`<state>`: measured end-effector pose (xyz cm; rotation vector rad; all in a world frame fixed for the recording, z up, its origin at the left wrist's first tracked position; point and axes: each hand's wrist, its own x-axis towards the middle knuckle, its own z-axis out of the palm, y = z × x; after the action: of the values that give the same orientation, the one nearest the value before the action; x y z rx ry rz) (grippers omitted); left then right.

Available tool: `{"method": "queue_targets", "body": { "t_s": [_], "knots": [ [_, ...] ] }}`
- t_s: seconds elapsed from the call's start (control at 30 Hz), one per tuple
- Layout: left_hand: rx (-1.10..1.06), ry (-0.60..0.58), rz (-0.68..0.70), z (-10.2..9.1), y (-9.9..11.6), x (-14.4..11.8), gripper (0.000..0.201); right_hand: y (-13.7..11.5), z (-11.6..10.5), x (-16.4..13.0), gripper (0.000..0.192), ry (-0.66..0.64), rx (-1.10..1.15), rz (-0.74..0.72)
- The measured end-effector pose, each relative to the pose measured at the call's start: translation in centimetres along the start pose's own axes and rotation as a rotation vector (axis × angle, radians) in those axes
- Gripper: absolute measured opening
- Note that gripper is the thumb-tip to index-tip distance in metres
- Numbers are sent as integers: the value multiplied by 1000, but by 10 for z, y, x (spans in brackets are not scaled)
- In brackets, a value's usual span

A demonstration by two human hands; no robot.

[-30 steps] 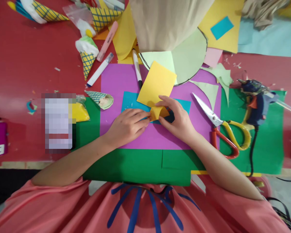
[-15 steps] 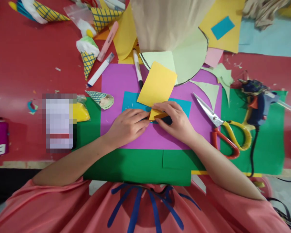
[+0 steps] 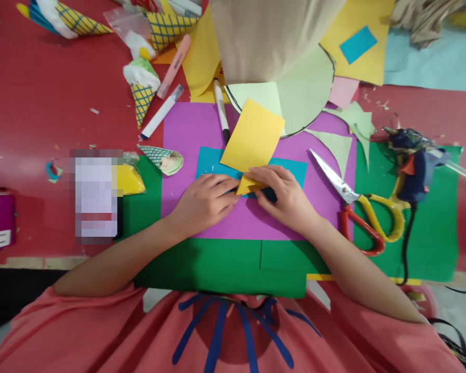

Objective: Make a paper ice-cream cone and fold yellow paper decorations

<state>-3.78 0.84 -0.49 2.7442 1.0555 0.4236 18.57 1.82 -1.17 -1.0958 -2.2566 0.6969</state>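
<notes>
A yellow paper sheet [image 3: 252,135] lies tilted over a blue paper rectangle [image 3: 209,161] on a purple sheet [image 3: 190,129]. Its near corner is folded up into a small flap. My left hand [image 3: 204,202] presses fingertips on the left side of that flap. My right hand [image 3: 285,194] pinches the flap from the right and presses it down. Both hands rest on the purple sheet, above a green sheet [image 3: 217,264].
Scissors [image 3: 357,204] with yellow and red handles lie right of my hand. A glue gun [image 3: 411,166] and its cord sit further right. A black marker [image 3: 220,110], white and pink pens [image 3: 161,111], paper cones [image 3: 142,88] and pale green cut-outs [image 3: 306,88] lie beyond.
My right hand has folded the yellow corner flap lower and flatter, and its fingers have slid left over it. My left hand has stayed in place.
</notes>
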Motion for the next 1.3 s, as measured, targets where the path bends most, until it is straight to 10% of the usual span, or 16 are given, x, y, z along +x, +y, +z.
{"method": "queue_targets", "body": {
  "t_s": [0.57,0.8,1.3],
  "knots": [
    [-19,10,-6,1,0,0,20,-10,-6,-8,37,-80,-191,-97],
    [-88,207,-71,-3,2,-2,16,-12,-7,-9,36,-155,-228,-111],
    [-4,45,46,-1,3,1,23,-23,-14,-15,31,-188,-409,-117]
  ]
}}
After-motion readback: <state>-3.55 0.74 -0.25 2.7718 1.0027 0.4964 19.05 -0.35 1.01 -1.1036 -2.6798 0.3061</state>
